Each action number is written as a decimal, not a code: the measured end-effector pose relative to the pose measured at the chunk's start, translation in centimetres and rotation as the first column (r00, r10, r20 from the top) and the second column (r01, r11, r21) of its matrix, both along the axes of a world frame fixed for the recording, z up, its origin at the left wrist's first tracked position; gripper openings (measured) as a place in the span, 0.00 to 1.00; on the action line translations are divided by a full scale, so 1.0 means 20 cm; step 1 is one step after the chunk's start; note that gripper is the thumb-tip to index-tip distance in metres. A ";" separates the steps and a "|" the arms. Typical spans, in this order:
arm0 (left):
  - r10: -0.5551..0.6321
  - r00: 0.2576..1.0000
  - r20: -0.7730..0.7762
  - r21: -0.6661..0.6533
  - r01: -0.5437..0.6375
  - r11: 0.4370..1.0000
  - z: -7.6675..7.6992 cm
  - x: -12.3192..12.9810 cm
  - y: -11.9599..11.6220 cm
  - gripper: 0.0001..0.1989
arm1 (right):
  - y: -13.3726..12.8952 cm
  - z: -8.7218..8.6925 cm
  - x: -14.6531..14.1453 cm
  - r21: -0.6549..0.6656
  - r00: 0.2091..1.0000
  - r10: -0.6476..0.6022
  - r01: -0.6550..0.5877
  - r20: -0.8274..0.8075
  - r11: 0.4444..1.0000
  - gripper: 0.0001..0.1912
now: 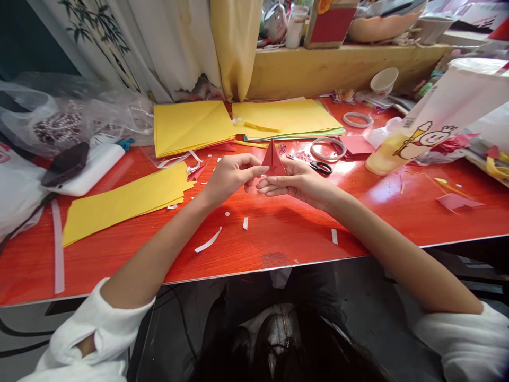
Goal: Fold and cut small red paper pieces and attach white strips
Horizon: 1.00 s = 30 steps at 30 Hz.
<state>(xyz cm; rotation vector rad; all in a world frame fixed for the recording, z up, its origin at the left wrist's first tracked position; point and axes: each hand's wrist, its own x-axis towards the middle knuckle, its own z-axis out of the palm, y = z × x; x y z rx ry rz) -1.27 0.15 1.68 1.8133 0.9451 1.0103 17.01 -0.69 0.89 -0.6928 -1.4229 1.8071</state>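
Note:
A small folded piece of red paper (272,160), pointed at the top with a slit down its middle, is held upright between both hands above the red table (222,260). My left hand (239,174) pinches its lower left edge with thumb and fingers. My right hand (296,183) grips it from the right, fingers running beneath its base and partly hidden by it. Just behind my right hand lie black-handled scissors (321,167). Yellow paper sheets (193,127) are stacked behind my left hand.
More yellow sheets (127,201) lie at the left, another stack (286,118) at the back. Tape rolls (328,149) and red paper squares (357,146) are behind the scissors. A large cup (437,119) stands right. Paper scraps dot the front; a plastic bag (79,114) is back left.

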 end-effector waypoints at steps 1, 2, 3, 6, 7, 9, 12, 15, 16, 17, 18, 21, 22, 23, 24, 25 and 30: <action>-0.001 1.000 -0.002 -0.002 0.001 1.000 0.00 0.00 0.00 0.12 | 0.00 0.00 0.00 -0.001 1.000 -0.001 0.001 -0.001 1.000 0.07; 0.000 1.000 -0.005 -0.006 0.000 1.000 0.00 0.00 0.00 0.12 | 0.00 0.00 0.00 -0.003 1.000 -0.003 0.003 0.003 1.000 0.08; 0.002 1.000 -0.008 -0.011 -0.002 1.000 0.00 0.00 0.00 0.12 | 0.00 0.00 0.00 -0.006 1.000 -0.006 0.006 0.011 1.000 0.08; -0.002 1.000 -0.013 -0.037 0.001 0.999 0.00 0.00 0.00 0.11 | 0.00 0.01 -0.01 -0.012 0.999 -0.010 0.010 0.031 1.000 0.09; -0.005 1.000 -0.015 -0.048 0.004 0.999 0.00 0.01 0.00 0.10 | 0.00 0.01 -0.01 -0.012 0.999 -0.012 0.013 0.032 1.000 0.10; -0.003 1.000 -0.028 -0.067 0.001 0.998 0.01 0.01 -0.01 0.10 | 0.00 0.01 -0.01 -0.011 0.999 -0.024 0.025 0.037 1.000 0.10; 0.015 0.997 -0.078 -0.074 -0.021 0.997 0.01 0.01 -0.01 0.11 | 0.00 0.00 -0.01 -0.015 0.996 -0.071 0.072 0.059 0.997 0.11; 0.059 0.986 -0.156 -0.023 -0.063 0.998 0.01 0.01 -0.01 0.13 | 0.01 -0.01 -0.01 -0.012 0.991 -0.102 0.103 0.084 0.995 0.10; 0.078 0.980 -0.182 0.000 -0.080 0.997 0.01 0.01 -0.01 0.14 | 0.01 -0.01 -0.01 -0.005 0.990 -0.101 0.102 0.094 0.995 0.10; 0.092 0.975 -0.202 0.016 -0.091 0.996 0.01 0.01 -0.01 0.15 | 0.01 -0.01 -0.02 0.002 0.990 -0.095 0.095 0.103 0.995 0.10; 0.096 0.972 -0.213 0.022 -0.094 0.995 0.01 0.01 -0.01 0.16 | 0.00 -0.01 -0.02 0.010 0.990 -0.086 0.085 0.110 0.996 0.10; 0.061 0.979 -0.193 -0.006 -0.063 0.998 0.00 0.02 -0.01 0.17 | 0.00 -0.01 -0.02 0.026 0.991 -0.060 0.057 0.122 0.998 0.11; 0.046 0.982 -0.181 -0.019 -0.051 0.999 0.00 0.02 -0.01 0.17 | 0.00 -0.01 -0.02 0.030 0.990 -0.057 0.054 0.126 0.998 0.11; 0.040 0.984 -0.176 -0.025 -0.045 0.999 0.00 0.02 -0.01 0.17 | 0.00 -0.01 -0.02 0.034 0.990 -0.057 0.053 0.131 0.998 0.12; 0.044 0.982 -0.181 -0.024 -0.050 0.998 0.00 0.02 -0.01 0.16 | 0.00 -0.01 -0.02 0.038 0.989 -0.058 0.054 0.136 0.998 0.12; 0.057 0.979 -0.194 -0.017 -0.062 0.998 0.00 0.02 -0.01 0.16 | 0.00 -0.01 -0.02 0.040 0.989 -0.060 0.055 0.137 0.998 0.12; 0.110 0.966 -0.236 0.022 -0.108 0.994 0.00 0.02 -0.01 0.15 | 0.00 -0.02 -0.02 0.047 0.991 -0.050 0.045 0.123 0.998 0.10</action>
